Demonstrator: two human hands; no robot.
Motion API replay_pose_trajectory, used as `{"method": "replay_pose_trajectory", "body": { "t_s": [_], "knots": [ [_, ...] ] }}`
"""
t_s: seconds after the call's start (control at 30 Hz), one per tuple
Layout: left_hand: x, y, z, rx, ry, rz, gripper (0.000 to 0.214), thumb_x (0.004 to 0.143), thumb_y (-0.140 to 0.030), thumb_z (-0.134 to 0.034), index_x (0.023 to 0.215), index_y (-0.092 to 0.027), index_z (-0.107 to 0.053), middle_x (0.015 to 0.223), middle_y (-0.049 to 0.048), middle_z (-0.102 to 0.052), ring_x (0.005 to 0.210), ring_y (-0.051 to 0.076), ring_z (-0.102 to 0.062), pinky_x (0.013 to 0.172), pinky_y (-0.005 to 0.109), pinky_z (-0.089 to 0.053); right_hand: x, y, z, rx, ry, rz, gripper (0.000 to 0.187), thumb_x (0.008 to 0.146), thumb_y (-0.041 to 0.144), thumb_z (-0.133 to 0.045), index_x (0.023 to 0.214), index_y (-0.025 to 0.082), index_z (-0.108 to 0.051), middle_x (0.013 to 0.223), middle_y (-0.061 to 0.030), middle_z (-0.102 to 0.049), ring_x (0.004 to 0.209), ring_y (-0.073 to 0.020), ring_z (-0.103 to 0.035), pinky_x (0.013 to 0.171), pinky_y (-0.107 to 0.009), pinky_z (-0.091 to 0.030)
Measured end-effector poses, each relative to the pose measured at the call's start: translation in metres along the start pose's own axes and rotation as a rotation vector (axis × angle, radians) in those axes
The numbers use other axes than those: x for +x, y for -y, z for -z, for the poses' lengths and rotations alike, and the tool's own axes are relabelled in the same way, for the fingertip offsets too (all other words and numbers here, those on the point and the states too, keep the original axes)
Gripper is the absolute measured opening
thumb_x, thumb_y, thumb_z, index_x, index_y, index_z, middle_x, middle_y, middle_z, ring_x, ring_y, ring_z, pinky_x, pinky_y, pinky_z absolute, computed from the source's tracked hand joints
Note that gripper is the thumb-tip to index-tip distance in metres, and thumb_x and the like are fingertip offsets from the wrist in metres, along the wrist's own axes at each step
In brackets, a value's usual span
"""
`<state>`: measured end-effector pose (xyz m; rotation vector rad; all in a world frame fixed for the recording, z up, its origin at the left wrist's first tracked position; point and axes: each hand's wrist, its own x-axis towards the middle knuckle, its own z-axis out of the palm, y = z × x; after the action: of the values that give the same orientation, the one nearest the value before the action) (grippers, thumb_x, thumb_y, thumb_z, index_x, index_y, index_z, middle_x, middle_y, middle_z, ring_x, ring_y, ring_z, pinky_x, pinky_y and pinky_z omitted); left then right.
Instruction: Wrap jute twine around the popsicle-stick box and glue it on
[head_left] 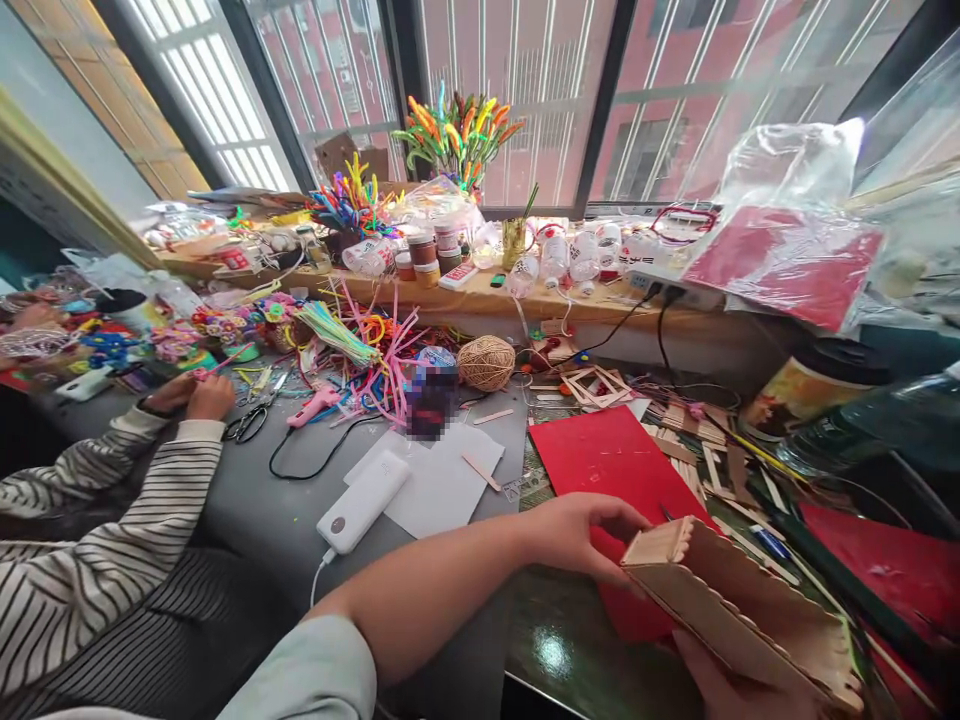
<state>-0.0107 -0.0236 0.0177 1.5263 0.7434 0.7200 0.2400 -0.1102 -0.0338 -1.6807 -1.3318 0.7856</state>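
A wooden box (720,610) built of craft sticks, with scalloped stick ends along its rim, is tilted at the lower right with its open side facing up and right. My left hand (581,535) reaches across and grips the box's near-left end between thumb and fingers. Beneath the box my right hand (709,675) supports its lower side; most of its fingers are hidden by the box. Under my left hand and the box lies a red sheet (607,455) on the dark tabletop.
Loose craft sticks (720,455) and a blue pen (770,542) lie right of the box. Nearby stand a tumbler (814,385) and plastic bottle (877,425). Leftward are a white power bank (364,500), twine ball (486,362), pink glue gun (315,405), and a co-worker's hands (206,395).
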Motion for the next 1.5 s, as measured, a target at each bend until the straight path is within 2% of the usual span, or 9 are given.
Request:
{"method": "replay_pose_trajectory", "body": {
  "t_s": [0.23, 0.37, 0.43, 0.7, 0.93, 1.07, 1.33, 1.43, 1.5],
  "knots": [
    [0.0, -0.005, 0.0, -0.055, 0.021, 0.006, 0.082, 0.066, -0.042, -0.098, 0.14, -0.026, -0.067, 0.134, 0.0082, -0.073, 0.127, 0.031, -0.067, 0.111, 0.042, -0.052, 0.0, -0.002, -0.003, 0.085, -0.079, -0.096, 0.055, 0.059, 0.055, -0.091, 0.099, 0.019, -0.077, 0.106, -0.0147, -0.082, 0.102, -0.0445, -0.074, 0.088, -0.055, -0.062],
    [0.0, -0.01, 0.004, 0.069, 0.045, -0.123, 0.083, 0.072, -0.035, -0.095, 0.148, -0.034, -0.061, 0.15, 0.0064, -0.062, 0.143, 0.031, -0.055, 0.124, 0.041, -0.039, -0.001, 0.001, -0.007, 0.186, -0.114, -0.116, 0.059, 0.055, 0.054, -0.094, 0.099, 0.018, -0.077, 0.103, -0.0153, -0.082, 0.099, -0.0432, -0.074, 0.087, -0.054, -0.063],
    [0.0, -0.01, 0.006, 0.08, 0.049, -0.148, 0.077, 0.077, -0.035, -0.091, 0.149, -0.033, -0.061, 0.149, 0.0078, -0.063, 0.141, 0.03, -0.056, 0.122, 0.041, -0.041, -0.002, 0.001, -0.01, 0.232, -0.115, -0.13, 0.058, 0.056, 0.053, -0.095, 0.098, 0.017, -0.077, 0.1, -0.0155, -0.082, 0.096, -0.0413, -0.075, 0.083, -0.051, -0.065],
    [0.004, 0.0, 0.003, -0.149, 0.032, -0.017, 0.077, 0.075, -0.047, -0.092, 0.144, -0.026, -0.065, 0.144, 0.012, -0.067, 0.126, 0.032, -0.067, 0.107, 0.045, -0.055, 0.001, -0.001, -0.02, 0.425, -0.093, -0.098, 0.069, 0.059, 0.05, -0.095, 0.116, 0.018, -0.071, 0.107, -0.0137, -0.081, 0.091, -0.0367, -0.078, 0.078, -0.05, -0.067],
    [0.004, -0.005, 0.008, -0.089, 0.03, -0.031, 0.077, 0.069, -0.045, -0.096, 0.14, -0.026, -0.069, 0.141, 0.0098, -0.07, 0.135, 0.034, -0.062, 0.113, 0.042, -0.049, 0.0, 0.013, -0.008, 0.255, -0.109, -0.191, 0.057, 0.048, 0.05, -0.098, 0.09, 0.015, -0.08, 0.095, -0.0156, -0.083, 0.092, -0.0413, -0.077, 0.08, -0.049, -0.066],
    [0.006, -0.002, 0.007, -0.134, 0.037, -0.034, 0.076, 0.07, -0.043, -0.095, 0.139, -0.025, -0.069, 0.14, 0.0109, -0.071, 0.134, 0.035, -0.062, 0.114, 0.045, -0.048, -0.002, 0.015, -0.008, 0.253, -0.108, -0.183, 0.053, 0.051, 0.051, -0.096, 0.087, 0.017, -0.079, 0.088, -0.0143, -0.083, 0.087, -0.0403, -0.078, 0.074, -0.046, -0.067],
    [-0.001, -0.015, 0.0, -0.006, 0.046, -0.146, 0.067, 0.081, -0.036, -0.088, 0.142, -0.024, -0.065, 0.143, 0.0132, -0.067, 0.135, 0.032, -0.061, 0.118, 0.046, -0.045, -0.011, 0.007, -0.02, 0.473, -0.185, -0.084, 0.073, 0.066, 0.048, -0.091, 0.125, 0.02, -0.061, 0.12, -0.0147, -0.077, 0.104, -0.0344, -0.076, 0.084, -0.046, -0.066],
    [-0.003, -0.016, -0.005, -0.057, 0.077, -0.142, 0.077, 0.078, -0.034, -0.091, 0.147, -0.025, -0.059, 0.145, 0.0133, -0.065, 0.133, 0.033, -0.063, 0.113, 0.046, -0.05, -0.014, 0.012, -0.023, 0.455, -0.098, -0.05, 0.073, 0.071, 0.047, -0.09, 0.131, 0.021, -0.059, 0.123, -0.0148, -0.075, 0.106, -0.0332, -0.075, 0.088, -0.045, -0.064],
    [-0.001, -0.011, -0.004, -0.109, -0.015, -0.135, 0.073, 0.072, -0.036, -0.094, 0.138, -0.022, -0.066, 0.136, 0.0131, -0.071, 0.125, 0.033, -0.068, 0.107, 0.045, -0.054, -0.015, 0.017, -0.024, 0.479, -0.033, -0.023, 0.077, 0.072, 0.046, -0.091, 0.136, 0.023, -0.056, 0.127, -0.0151, -0.073, 0.107, -0.0323, -0.074, 0.088, -0.045, -0.064]
  ]
}}
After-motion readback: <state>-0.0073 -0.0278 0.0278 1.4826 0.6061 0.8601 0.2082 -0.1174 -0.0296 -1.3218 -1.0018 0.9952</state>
